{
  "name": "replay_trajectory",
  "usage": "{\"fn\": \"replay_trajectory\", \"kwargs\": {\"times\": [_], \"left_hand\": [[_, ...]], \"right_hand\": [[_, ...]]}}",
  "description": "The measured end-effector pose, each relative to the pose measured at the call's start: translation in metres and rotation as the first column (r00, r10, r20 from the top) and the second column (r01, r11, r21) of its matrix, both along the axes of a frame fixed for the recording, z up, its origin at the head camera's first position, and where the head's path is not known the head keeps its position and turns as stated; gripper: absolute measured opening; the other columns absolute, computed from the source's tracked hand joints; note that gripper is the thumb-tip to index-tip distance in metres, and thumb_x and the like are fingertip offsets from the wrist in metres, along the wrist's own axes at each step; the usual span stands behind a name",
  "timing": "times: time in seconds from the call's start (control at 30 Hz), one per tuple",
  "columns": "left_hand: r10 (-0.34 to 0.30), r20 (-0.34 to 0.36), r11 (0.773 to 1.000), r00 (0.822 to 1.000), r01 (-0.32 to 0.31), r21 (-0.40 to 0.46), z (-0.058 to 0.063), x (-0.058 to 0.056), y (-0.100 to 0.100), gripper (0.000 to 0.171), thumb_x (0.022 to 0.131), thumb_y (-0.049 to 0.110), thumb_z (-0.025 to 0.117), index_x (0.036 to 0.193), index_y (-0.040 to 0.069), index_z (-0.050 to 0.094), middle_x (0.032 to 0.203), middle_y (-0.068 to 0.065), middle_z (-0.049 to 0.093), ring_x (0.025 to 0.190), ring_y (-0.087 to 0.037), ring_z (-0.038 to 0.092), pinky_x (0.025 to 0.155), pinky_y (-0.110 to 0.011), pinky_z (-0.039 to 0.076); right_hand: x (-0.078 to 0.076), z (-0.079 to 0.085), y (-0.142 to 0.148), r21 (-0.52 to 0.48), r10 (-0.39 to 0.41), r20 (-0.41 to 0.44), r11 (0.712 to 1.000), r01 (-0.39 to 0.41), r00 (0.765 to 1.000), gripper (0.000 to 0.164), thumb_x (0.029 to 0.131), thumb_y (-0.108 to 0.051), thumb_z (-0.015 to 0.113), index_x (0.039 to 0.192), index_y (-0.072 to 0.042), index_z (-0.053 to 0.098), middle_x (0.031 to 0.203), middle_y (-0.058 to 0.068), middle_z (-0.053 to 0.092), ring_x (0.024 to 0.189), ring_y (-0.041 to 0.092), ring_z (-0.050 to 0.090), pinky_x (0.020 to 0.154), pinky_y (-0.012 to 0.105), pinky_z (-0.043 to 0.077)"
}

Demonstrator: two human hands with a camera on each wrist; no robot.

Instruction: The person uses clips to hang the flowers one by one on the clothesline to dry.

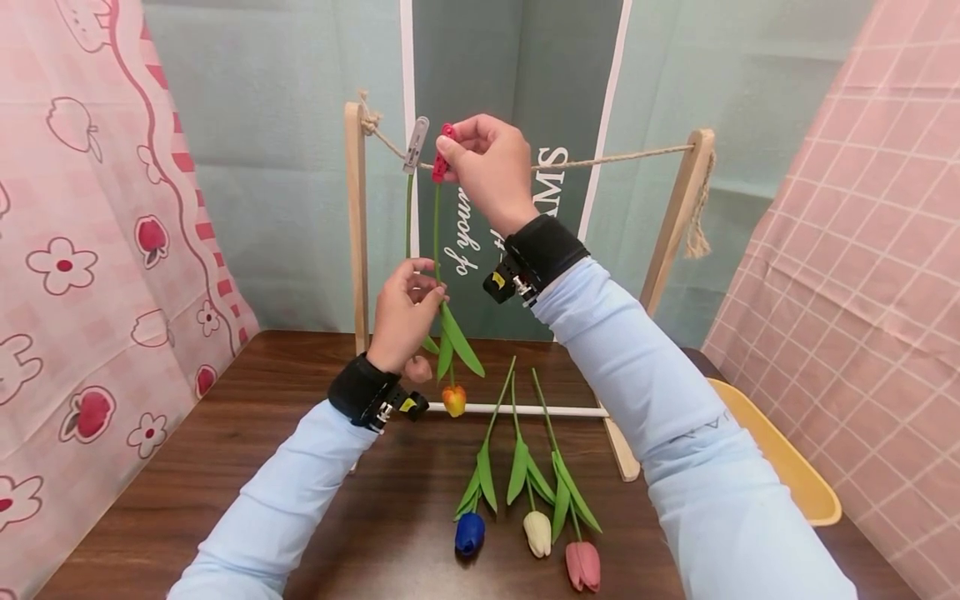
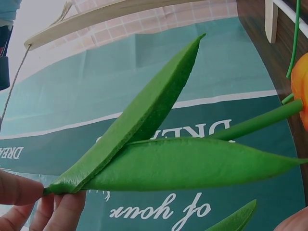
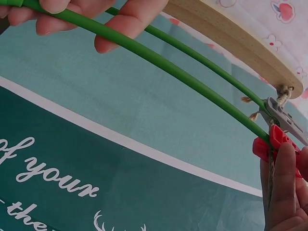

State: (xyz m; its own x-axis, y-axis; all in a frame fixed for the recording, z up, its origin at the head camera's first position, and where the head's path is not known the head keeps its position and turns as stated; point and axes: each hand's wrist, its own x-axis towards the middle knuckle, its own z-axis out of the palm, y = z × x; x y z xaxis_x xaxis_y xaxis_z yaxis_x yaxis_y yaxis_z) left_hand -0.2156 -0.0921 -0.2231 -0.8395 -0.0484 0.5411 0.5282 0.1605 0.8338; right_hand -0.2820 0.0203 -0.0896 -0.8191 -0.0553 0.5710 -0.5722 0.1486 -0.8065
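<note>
My right hand pinches a red clothespin at the rope. The stem end of an orange-yellow tulip sits at the clothespin's jaws, and the flower hangs head down. Lower on that stem, just above the leaves, the thumb and fingers of my left hand hold it; the left wrist view shows the grip at the leaf base. Beside the red clothespin, a grey clothespin clips another green stem to the rope. Its pale pink bloom is partly hidden behind my left hand.
A wooden frame holds the rope between its left post and right post. On the table lie a blue tulip, a cream tulip and a pink tulip. A yellow tray stands at right, partly behind my right sleeve.
</note>
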Motion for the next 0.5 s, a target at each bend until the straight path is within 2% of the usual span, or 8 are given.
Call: {"fn": "replay_trajectory", "kwargs": {"times": [0.33, 0.5], "left_hand": [[0.006, -0.017, 1.000, 1.000, -0.006, -0.023, -0.0013, -0.0002, 0.0013, 0.029, 0.094, -0.007, 0.055, 0.122, -0.009, 0.051, 0.097, -0.029, 0.059, 0.089, -0.042, 0.062, 0.069, -0.019, 0.047], [-0.006, -0.013, 1.000, 1.000, 0.006, -0.008, -0.0007, 0.0002, -0.0002, 0.029, 0.094, -0.008, 0.054, 0.123, -0.010, 0.051, 0.099, -0.031, 0.059, 0.089, -0.039, 0.063, 0.070, -0.020, 0.049]], "right_hand": [[-0.0017, -0.0012, 0.0038, 0.005, -0.007, -0.004, 1.000, 0.007, 1.000, 0.020, 0.088, -0.014, 0.073, 0.103, -0.001, 0.068, 0.089, 0.011, 0.069, 0.074, 0.019, 0.069, 0.068, 0.024, 0.056], [0.0003, -0.0010, 0.0045, 0.012, -0.004, -0.009, 1.000, 0.005, 1.000, 0.023, 0.088, -0.016, 0.074, 0.105, -0.001, 0.070, 0.091, 0.010, 0.070, 0.075, 0.018, 0.069, 0.068, 0.025, 0.056]]}}
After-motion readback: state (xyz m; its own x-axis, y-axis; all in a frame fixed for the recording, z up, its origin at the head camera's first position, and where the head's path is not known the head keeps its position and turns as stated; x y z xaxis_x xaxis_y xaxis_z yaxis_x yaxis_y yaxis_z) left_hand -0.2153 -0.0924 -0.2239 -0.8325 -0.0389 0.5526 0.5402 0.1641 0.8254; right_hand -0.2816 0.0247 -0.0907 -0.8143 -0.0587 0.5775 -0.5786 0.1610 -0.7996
